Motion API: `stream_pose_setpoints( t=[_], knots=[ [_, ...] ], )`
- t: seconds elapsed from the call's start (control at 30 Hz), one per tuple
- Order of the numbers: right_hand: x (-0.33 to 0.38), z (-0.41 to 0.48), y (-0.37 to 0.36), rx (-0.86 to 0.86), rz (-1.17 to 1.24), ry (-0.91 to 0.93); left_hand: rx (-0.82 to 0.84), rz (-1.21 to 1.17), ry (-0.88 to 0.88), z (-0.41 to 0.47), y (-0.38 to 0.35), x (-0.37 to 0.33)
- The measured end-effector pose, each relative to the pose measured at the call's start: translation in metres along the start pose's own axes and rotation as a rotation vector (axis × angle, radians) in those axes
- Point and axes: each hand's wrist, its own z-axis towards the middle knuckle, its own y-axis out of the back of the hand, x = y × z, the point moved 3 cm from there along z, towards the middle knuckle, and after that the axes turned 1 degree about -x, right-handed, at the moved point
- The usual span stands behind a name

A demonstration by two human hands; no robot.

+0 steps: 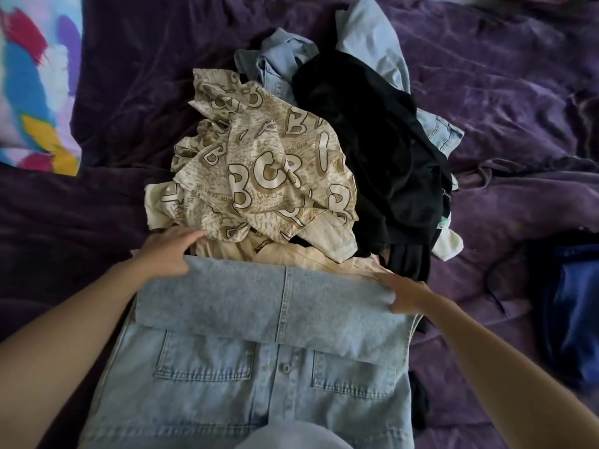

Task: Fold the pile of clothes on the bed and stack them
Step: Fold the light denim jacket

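Barely started: the left hand (167, 256) and right hand (406, 294) pressed straight fingers on the half-folded denim shirt (210, 400); the pile (275, 176) lay unfolded behind, nothing stacked

Crumpled purple bedcover (502, 76), with a multicoloured splash-patterned cloth (35, 85) lying at the far left edge.

Near, a light blue stonewashed denim shirt (259, 367) is seen. Beyond it, a cream garment printed with tan letters (259, 170) is piled beside a plain black garment (382, 150). A deep purple bedspread (502, 76) is spread beneath, and a pillow splashed with many colours (32, 85) is seen far left.
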Motion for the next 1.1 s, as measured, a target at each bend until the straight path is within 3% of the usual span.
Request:
stream_pose_setpoints(
  t=[0.07,0.1,0.2,0.27,0.4,0.5,0.57,0.63,0.7,0.87,1.03,1.1],
  knots=[
    [-0.01,-0.003,-0.003,0.106,-0.152,-0.024,0.245,0.073,0.001,0.0,-0.014,0.002],
    [-0.018,-0.005,-0.004,0.133,-0.174,-0.049,0.27,0.125,0.032,-0.001,-0.017,0.008],
    [-0.028,-0.011,-0.006,0.116,-0.143,-0.087,0.143,0.394,0.062,-0.013,-0.014,0.023],
    [-0.032,-0.019,-0.003,0.014,-0.155,-0.104,0.046,0.429,0.038,-0.022,-0.008,0.026],
    [-0.036,-0.051,0.002,-0.374,-0.306,-0.043,-0.118,0.357,-0.006,-0.057,0.006,0.034],
    [-0.046,-0.082,-0.011,-0.791,-0.313,0.121,-0.481,0.307,-0.164,-0.097,0.007,0.039],
    [-0.049,-0.106,-0.033,-0.914,-0.276,0.192,-0.657,0.289,-0.272,-0.128,-0.008,0.045],
    [-0.044,-0.129,-0.062,-1.05,-0.286,0.288,-0.705,0.292,-0.316,-0.155,-0.032,0.049],
    [-0.041,-0.142,-0.103,-1.056,-0.305,0.321,-0.709,0.304,-0.371,-0.175,-0.069,0.058],
    [-0.029,-0.156,-0.21,-0.852,-0.203,0.359,-0.637,0.23,-0.259,-0.209,-0.15,0.067],
    [-0.022,-0.158,-0.244,-0.598,0.002,0.199,-0.507,0.247,-0.096,-0.226,-0.147,0.06],
    [-0.019,-0.156,-0.24,-0.58,-0.007,0.182,-0.422,0.313,0.007,-0.227,-0.146,0.057]
  ],
)
